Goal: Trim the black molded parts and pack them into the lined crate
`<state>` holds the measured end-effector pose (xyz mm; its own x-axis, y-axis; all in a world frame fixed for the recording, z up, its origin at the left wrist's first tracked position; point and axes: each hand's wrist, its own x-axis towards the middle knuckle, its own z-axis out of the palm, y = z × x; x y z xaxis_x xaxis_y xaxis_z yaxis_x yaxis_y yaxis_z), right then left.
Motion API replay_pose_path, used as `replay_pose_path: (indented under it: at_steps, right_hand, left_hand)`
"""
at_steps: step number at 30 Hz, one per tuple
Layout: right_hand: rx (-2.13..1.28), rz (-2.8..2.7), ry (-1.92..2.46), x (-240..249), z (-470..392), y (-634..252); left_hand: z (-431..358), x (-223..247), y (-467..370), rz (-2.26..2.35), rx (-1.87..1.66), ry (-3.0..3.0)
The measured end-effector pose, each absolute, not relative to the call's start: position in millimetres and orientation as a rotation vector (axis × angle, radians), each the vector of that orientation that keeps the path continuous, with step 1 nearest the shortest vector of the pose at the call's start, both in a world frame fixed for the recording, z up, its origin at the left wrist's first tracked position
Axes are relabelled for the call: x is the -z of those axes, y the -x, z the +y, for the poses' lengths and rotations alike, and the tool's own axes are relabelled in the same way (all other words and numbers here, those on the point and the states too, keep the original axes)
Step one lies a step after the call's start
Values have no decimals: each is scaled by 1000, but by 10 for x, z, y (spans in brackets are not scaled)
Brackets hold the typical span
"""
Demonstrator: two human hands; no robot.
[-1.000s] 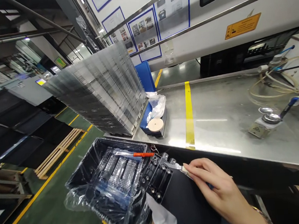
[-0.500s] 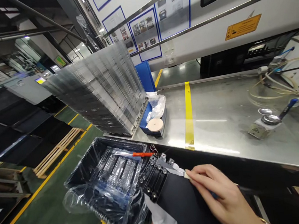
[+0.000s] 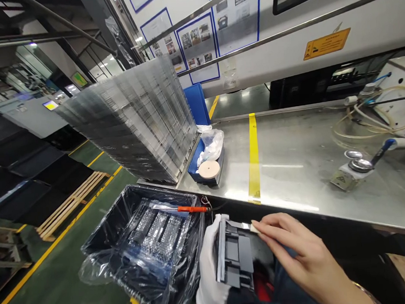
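Note:
My left hand [image 3: 210,272], in a white glove, is closed on a dark grey molded plastic part [image 3: 238,257] with ribs and rectangular recesses. The part is tilted, one long edge facing up and left. Bare and pinched, my right hand [image 3: 304,256] grips a small knife [image 3: 246,226] by its pale handle. Its blade lies along the part's upper edge; the tip is partly hidden there. Just left of the gloved hand stands a dark bin [image 3: 104,227] lined with clear plastic, holding bubble-wrapped pieces [image 3: 160,231]. A red-handled screwdriver [image 3: 192,209] lies across the bin's upper right side.
A tall stack of clear plastic trays [image 3: 139,115] rises behind the bin. On the metal bench [image 3: 286,140] are a blue box [image 3: 195,169] with white bags and a round beige disc [image 3: 209,169], a small dispenser bottle [image 3: 353,169], and hoses [image 3: 349,129] at right.
The plastic part has been turned over: its black underside with bosses faced me before, and now the grey recessed side does. My gloved hand has come up along its left side.

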<state>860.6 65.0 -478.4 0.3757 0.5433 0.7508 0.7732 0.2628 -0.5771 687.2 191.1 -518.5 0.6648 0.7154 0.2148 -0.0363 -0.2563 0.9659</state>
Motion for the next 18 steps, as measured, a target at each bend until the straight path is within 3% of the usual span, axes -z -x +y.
replay_pose_path:
  at_steps: [9, 11, 15, 18]
  right_hand:
    - [265, -1255, 1446, 4779, 586, -8724]
    - [100, -1195, 1429, 4768, 587, -8763]
    - [-538, -1098, 1412, 4676, 621, -8745]
    - [-786, -1068, 1402, 4603, 671, -8688]
  left_hand:
    - [1968, 5083, -6737, 541, -835, -1882]
    - [1977, 5044, -6760, 593, -778, -1774]
    - [1940, 4863, -6960, 647, -522, -1480]
    - [1881, 4734, -7093, 607, -388, -1392]
